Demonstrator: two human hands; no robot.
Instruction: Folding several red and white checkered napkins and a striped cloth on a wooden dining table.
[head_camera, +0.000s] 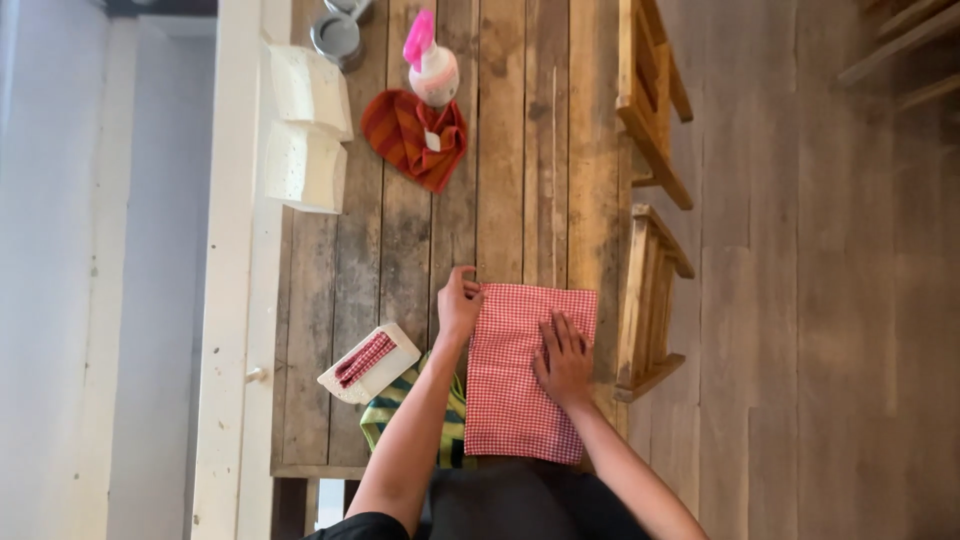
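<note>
I have the red-and-white checked cloth (525, 375) lying flat on the wooden tabletop (500, 180), at its near right end, close to my body. My left hand (458, 305) pinches the cloth's far left corner, fingers closed on the fabric edge. My right hand (563, 362) lies palm down on the middle of the cloth, fingers spread and flat, gripping nothing.

Procedure as I judge it: keep the right palm as the anchor so that the cloth does not slide on the rough planks. Lift the pinched corner only enough to clear the surface, carry it straight, and match edge to edge before pressing. Smooth from the centre outward.

Edges: the cloth's right side runs near the tabletop's right edge, just beside a wooden chair (650, 300); its near edge hangs at or over the front edge, though my arms hide part of it. A green-and-yellow striped cloth (400, 405) lies partly under the left side.

Open room: bare planks lie beyond the far edge, up to an orange cloth (412, 135) and a spray bottle (432, 65). To the left stands a white holder with a folded red cloth (368, 362), near my left forearm.
</note>
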